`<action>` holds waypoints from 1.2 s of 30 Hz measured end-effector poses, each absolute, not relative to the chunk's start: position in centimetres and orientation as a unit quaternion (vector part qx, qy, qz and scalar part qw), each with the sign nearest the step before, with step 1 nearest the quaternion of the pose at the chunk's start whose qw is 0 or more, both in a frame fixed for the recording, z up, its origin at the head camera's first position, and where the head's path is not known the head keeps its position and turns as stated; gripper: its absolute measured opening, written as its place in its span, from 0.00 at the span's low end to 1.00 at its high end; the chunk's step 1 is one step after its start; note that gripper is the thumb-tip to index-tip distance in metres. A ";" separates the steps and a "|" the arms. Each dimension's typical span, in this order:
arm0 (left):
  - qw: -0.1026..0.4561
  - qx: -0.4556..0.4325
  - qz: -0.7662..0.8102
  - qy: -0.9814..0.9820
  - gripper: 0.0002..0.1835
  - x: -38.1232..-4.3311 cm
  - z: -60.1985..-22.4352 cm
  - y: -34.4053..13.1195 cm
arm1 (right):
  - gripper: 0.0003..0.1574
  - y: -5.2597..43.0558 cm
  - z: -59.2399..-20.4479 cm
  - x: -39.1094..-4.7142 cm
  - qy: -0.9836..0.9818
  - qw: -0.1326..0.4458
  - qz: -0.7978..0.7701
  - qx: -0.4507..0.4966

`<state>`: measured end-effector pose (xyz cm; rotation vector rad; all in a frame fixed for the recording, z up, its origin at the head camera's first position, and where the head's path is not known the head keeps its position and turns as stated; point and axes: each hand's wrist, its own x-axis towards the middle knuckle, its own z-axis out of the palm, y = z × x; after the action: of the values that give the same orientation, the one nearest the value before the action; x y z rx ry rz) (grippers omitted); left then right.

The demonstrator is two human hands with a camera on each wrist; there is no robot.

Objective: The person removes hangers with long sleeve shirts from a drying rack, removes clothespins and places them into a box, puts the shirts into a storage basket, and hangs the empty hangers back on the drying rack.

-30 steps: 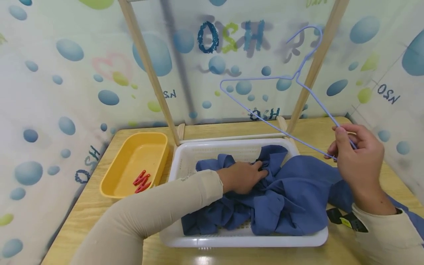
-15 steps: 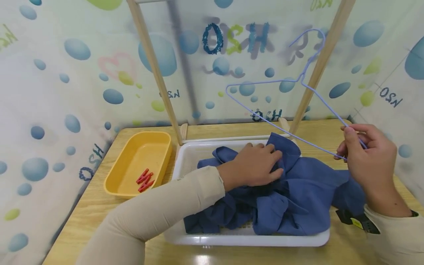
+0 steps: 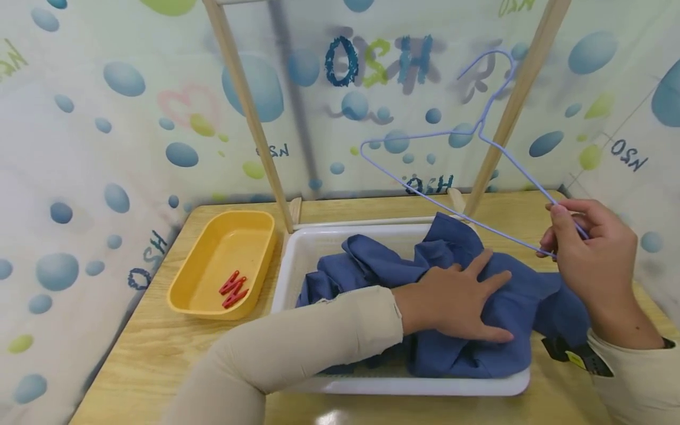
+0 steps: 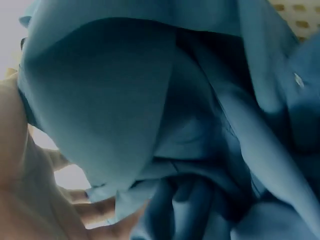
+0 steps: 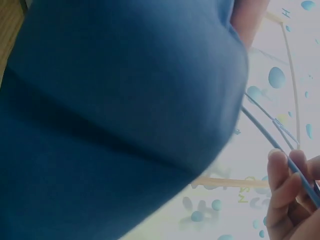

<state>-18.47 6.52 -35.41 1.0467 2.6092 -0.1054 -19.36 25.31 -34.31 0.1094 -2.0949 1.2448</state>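
Observation:
A light purple clothes hanger (image 3: 419,192) is held up by one corner in my right hand (image 3: 592,260), its hook pointing up and to the left. My left hand (image 3: 457,301), fingers spread, lies over the crumpled dark blue garment (image 3: 382,260). In the left wrist view the cloth (image 4: 100,100) fills most of the picture, with the fingers (image 4: 97,212) along its lower left edge. The right wrist view has a broad fold of the same cloth (image 5: 115,110) in front, and the pinched hanger (image 5: 267,130) beyond it.
Under the garment stands a white basket (image 3: 414,386) on the wooden table (image 3: 133,348). At the left a yellow tray (image 3: 177,295) holds several red clothespins (image 3: 234,289). A wooden frame (image 3: 255,124) rises behind the basket. Some cloth hangs over the basket's right side.
My left hand has come out of the bunched cloth and moved right and toward me, its fingers spreading over the garment. The right hand keeps the hanger, which has shifted slightly.

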 end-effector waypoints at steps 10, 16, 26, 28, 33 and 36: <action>0.144 0.425 -0.017 0.893 0.31 -17.6 -35.7 7.0 | 0.11 25.3 -34.1 -19.2 -0.799 0.356 0.480 0.064; 0.037 0.462 0.037 0.885 0.23 -17.1 -35.8 6.0 | 0.09 25.1 -33.8 -19.0 -0.791 0.366 0.486 0.069; -0.041 0.466 0.042 0.883 0.16 -17.5 -35.3 5.6 | 0.09 25.0 -32.8 -19.0 -0.778 0.368 0.506 0.067; -0.043 0.450 0.054 0.890 0.15 -17.7 -35.1 5.5 | 0.09 25.0 -32.7 -18.9 -0.775 0.371 0.507 0.068; -0.055 0.413 0.078 0.906 0.15 -18.1 -35.0 4.7 | 0.08 24.9 -32.4 -18.8 -0.785 0.368 0.496 0.052; -0.059 0.404 0.093 0.908 0.15 -18.3 -35.2 4.1 | 0.09 24.8 -32.2 -18.8 -0.791 0.367 0.487 0.046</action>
<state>-18.31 4.08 -35.20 1.3200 2.9639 0.3047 -18.76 24.82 -32.24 0.1188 -2.0326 1.2521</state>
